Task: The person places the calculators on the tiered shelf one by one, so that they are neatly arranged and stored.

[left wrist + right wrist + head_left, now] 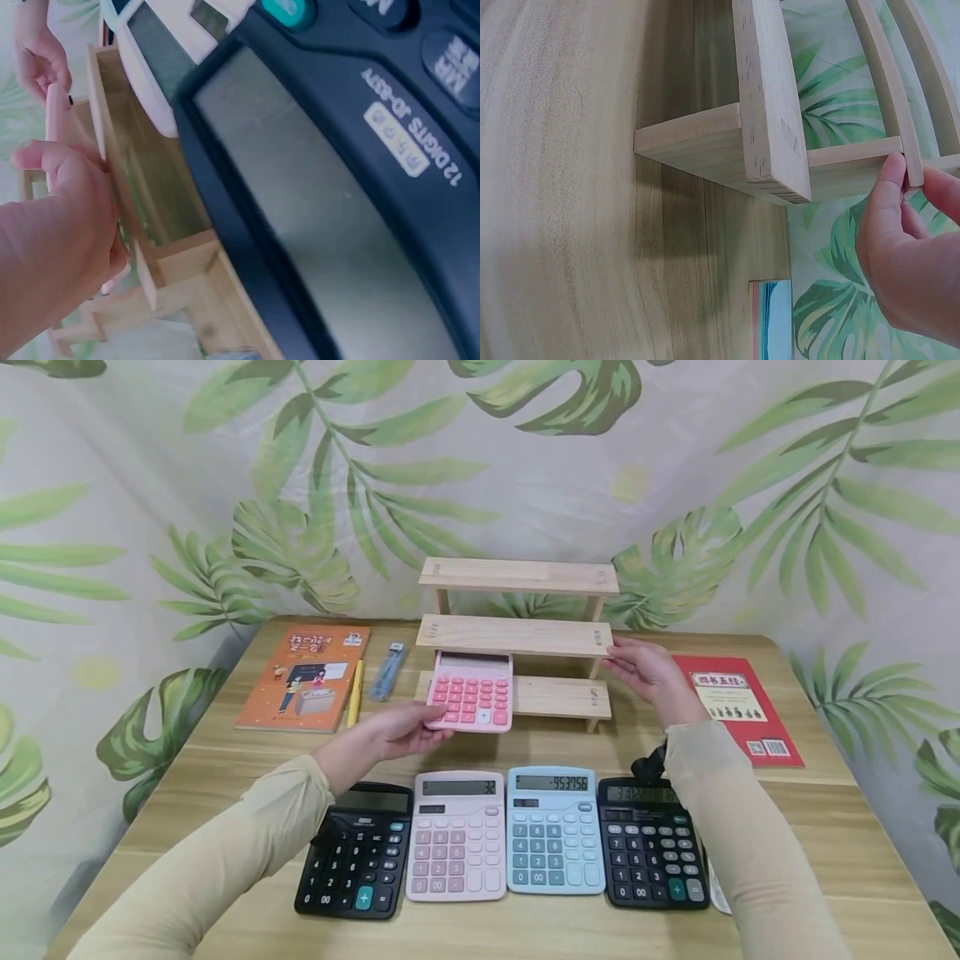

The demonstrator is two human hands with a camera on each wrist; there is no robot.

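Note:
My left hand (405,731) grips a small pink calculator (472,692) by its lower left corner, thumb on top. The calculator is tilted, keys facing me, in front of the three-step wooden stand (516,635). Its top edge is close under the middle board, and it overlaps the lowest board in the head view. At the stand's right side, my right hand (651,675) pinches the end of the middle board between thumb and fingers, as the right wrist view (907,255) also shows. A black calculator (315,195) covers much of the left wrist view.
Along the front lie a black calculator (356,852), a pale pink one (456,837), a blue one (555,831) and another black one (652,843). An orange book (307,677), yellow pen (355,693) and blue packet (387,672) lie left; a red book (738,710), right.

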